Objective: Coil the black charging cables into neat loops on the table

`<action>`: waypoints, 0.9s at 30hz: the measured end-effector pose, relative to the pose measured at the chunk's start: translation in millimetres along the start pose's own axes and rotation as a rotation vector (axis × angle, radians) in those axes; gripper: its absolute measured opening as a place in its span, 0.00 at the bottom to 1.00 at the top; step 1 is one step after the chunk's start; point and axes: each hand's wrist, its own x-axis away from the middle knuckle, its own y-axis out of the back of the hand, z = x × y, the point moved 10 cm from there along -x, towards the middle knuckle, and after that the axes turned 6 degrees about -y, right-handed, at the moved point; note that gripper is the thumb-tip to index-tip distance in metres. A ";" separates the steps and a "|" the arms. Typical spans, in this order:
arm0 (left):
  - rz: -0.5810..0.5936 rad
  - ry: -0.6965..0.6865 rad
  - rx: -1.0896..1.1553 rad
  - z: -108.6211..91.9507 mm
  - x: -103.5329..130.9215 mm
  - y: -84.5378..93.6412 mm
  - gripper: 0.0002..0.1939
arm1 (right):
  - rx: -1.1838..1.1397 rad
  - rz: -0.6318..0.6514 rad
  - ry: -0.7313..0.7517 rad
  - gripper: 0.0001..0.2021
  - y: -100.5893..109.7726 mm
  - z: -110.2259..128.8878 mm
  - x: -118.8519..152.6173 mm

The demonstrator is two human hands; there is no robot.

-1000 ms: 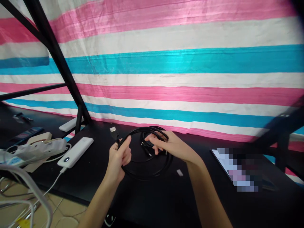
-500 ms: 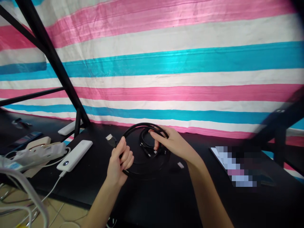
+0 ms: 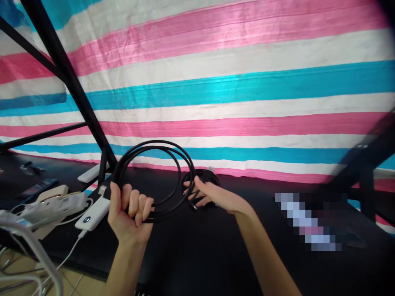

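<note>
My left hand [image 3: 131,211] is closed around a looped black cable [image 3: 168,148], raised above the black table. A plug with a pale metal tip [image 3: 103,190] sticks out to the left of this fist, in front of the white power bank. At the right side of the loops is my right hand [image 3: 216,195], its fingers spread and the fingertips close to the cable. Whether they touch it I cannot tell. Behind the right hand, a second coil of black cable [image 3: 212,176] lies on the table, partly hidden by the fingers.
A white power bank [image 3: 92,213] with a cord plugged in lies left of my left hand. Further left is a white power strip [image 3: 58,205] among cords. A blurred-out phone-like device [image 3: 308,222] rests at the right. A black metal frame [image 3: 77,94] stands before a striped sheet [image 3: 231,94].
My left hand has moved left with the looped cable, which now stands up wider and higher. My right hand has shifted slightly, its fingers now spread. The view has tilted a little.
</note>
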 end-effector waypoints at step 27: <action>0.342 -0.244 -0.729 31.5 30.6 26.5 0.38 | -0.355 -0.270 0.332 0.29 46.4 40.3 46.3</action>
